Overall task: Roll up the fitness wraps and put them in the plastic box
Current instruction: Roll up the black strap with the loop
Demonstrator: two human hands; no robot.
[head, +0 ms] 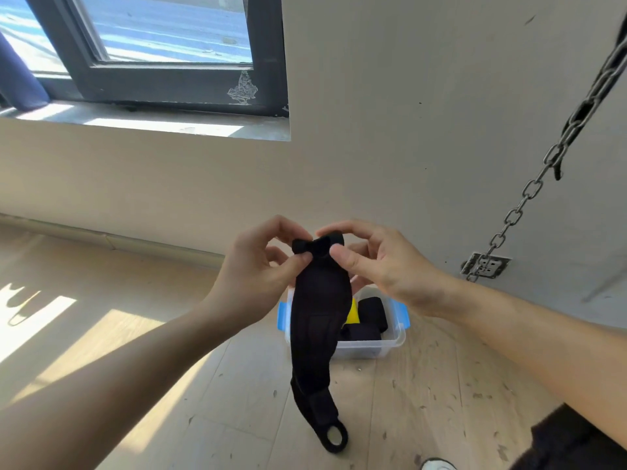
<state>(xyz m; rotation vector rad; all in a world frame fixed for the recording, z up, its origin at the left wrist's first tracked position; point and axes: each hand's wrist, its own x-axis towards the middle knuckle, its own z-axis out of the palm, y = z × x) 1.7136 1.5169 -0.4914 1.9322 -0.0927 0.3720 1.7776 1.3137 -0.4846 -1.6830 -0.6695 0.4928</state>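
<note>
Both hands hold the black wrap (pixel 319 320) in the air by its top end. The left hand (pixel 258 266) and right hand (pixel 383 266) each have a tight pinching grip, thumb against fingertips, on what looks like the first small curl, while the rest hangs free in front of the box (pixel 395 344) on the floor. With the long tail unsupported, the curl could slip from the pinches and spring open, or the wrap could wind crooked into a loose bundle that unrolls among the rolls (pixel 373 313) in the box.
</note>
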